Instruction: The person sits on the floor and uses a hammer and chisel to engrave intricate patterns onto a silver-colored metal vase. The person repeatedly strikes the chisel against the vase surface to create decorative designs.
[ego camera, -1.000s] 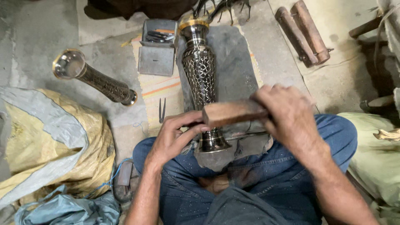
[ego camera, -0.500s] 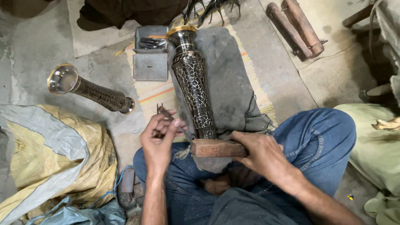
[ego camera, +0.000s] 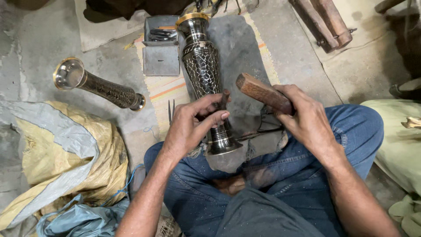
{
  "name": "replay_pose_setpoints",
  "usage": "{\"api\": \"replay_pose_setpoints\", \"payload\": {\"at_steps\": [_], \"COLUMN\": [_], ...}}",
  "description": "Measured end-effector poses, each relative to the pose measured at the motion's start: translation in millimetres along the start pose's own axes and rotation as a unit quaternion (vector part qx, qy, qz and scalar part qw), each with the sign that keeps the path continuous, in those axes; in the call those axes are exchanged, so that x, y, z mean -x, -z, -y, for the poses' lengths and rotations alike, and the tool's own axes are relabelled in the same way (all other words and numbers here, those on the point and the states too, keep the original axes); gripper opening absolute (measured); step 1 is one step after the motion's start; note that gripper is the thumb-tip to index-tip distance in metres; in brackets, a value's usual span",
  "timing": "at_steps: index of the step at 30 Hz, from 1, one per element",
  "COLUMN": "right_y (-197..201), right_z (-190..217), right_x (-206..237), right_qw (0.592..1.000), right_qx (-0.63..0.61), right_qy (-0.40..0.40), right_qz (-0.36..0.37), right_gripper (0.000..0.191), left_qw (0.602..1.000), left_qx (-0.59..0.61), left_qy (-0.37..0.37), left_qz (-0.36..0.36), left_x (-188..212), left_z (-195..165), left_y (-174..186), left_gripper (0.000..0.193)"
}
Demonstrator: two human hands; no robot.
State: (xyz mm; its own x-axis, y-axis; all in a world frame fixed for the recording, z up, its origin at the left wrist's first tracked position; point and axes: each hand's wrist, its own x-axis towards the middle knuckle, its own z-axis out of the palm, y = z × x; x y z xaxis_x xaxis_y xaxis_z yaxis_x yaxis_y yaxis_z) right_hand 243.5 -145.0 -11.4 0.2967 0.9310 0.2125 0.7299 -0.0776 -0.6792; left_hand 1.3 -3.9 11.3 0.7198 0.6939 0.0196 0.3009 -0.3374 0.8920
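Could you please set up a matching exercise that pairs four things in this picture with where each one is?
1. wooden block
2. second vase
3. small punch
4. grey metal box

a. lying on the floor beside the yellow sack
b. in the right hand
c. left of the vase top
d. in the left hand

Pairs: 1-b, 2-a, 3-d, 4-c

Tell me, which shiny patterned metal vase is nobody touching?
The dark engraved metal vase with the flared gold-rimmed mouth, lying alone on the concrete floor at the left. The other tall vase lies in front of the person, under the left hand.
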Motion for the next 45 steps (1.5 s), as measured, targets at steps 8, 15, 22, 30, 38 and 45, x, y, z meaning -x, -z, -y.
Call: {"api": "replay_pose_setpoints", "payload": {"at_steps": [8,15,22,30,38,45], "right_y": [-1,2,6,14,11,11], "right_z": [6,1,5,22,22,17], "right_x": [-6,-5,-25,-65,-67,-40], "right_qw": [0.995,0.995,0.998,0.987,0.974,0.996], "right_qx": [0.009,0.086,0.069,0.091,0.148,0.053], "right_qy": [-0.090,0.035,-0.002,0.092,0.133,0.045], "right_qz": [-0.045,-0.046,-0.005,0.099,0.104,0.056], "right_gripper": [0.035,0.032,0.027,0.041,0.038,0.026], "left_qw": [0.998,0.993,0.992,0.990,0.986,0.996], "left_qx": [-0.013,-0.040,-0.065,0.123,0.144,0.068], "left_qy": [0.004,-0.063,-0.099,0.048,0.044,0.054], "left_qz": [0.069,0.095,0.033,-0.049,-0.077,0.006], "left_x": [-8,-7,0,15,17,12], "left_z": [-3,-5,-5,6,17,9], "left_y": [9,11,7,-9,-14,-4], "left_gripper": [0.041,0.043,0.040,0.040,0.041,0.043]}}
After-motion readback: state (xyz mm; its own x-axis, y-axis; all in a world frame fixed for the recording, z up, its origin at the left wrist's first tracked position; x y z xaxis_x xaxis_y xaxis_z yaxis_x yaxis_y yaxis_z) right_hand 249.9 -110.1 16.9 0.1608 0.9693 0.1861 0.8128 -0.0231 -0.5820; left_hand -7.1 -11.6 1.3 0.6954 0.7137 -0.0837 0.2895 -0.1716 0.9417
